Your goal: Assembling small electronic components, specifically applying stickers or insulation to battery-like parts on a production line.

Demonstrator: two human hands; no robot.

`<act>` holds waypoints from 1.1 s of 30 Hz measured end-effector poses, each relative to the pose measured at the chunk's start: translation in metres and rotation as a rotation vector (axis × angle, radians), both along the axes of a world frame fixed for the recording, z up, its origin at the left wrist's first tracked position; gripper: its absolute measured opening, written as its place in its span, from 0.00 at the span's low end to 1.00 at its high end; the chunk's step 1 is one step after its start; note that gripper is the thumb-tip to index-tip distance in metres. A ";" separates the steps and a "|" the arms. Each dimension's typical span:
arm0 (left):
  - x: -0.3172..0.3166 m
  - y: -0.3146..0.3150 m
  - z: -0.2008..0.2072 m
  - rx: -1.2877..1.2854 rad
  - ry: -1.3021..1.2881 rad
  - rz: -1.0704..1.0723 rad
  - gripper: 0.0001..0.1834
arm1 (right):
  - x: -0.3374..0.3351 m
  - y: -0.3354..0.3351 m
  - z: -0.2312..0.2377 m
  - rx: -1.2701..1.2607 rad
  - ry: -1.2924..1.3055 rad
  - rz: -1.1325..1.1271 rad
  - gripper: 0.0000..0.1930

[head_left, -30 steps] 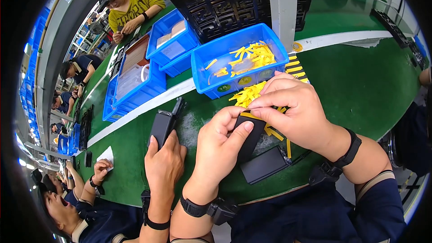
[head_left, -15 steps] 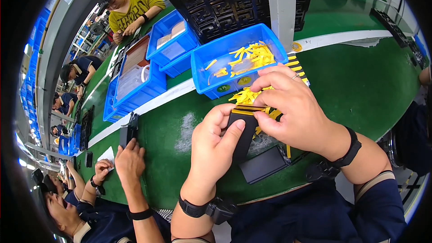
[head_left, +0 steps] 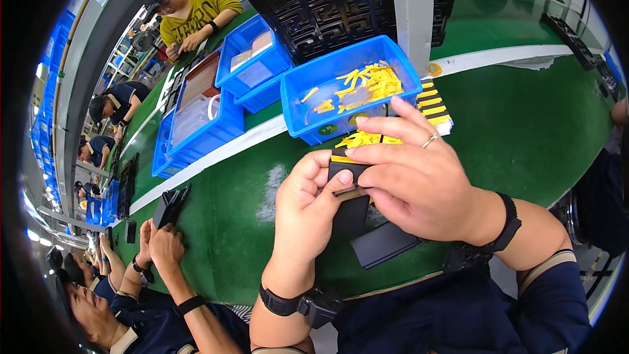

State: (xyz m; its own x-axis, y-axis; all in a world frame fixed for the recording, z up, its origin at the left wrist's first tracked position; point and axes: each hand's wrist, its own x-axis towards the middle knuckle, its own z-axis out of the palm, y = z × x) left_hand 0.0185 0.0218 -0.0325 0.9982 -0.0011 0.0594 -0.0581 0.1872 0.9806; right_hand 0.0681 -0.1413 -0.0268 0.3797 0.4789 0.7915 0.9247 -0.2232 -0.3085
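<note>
Black case (head_left: 349, 216) — flat, matte, rectangular — sits in left fingers (head_left: 311, 165); right fingers (head_left: 393, 153) pinch a thin strip (head_left: 347, 193).

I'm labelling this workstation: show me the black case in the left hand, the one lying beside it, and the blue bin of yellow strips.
Held black case (head_left: 350, 215), head view: lower face.
Lying black case (head_left: 385, 246), head view: top face.
Blue bin (head_left: 343, 125), head view: front wall.

The wide head view looks down and forward, near the hands (head_left: 422, 177).
</note>
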 end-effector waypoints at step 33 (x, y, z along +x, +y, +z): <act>-0.001 -0.003 -0.001 -0.029 -0.099 0.048 0.12 | 0.006 -0.001 -0.001 0.108 0.081 -0.055 0.09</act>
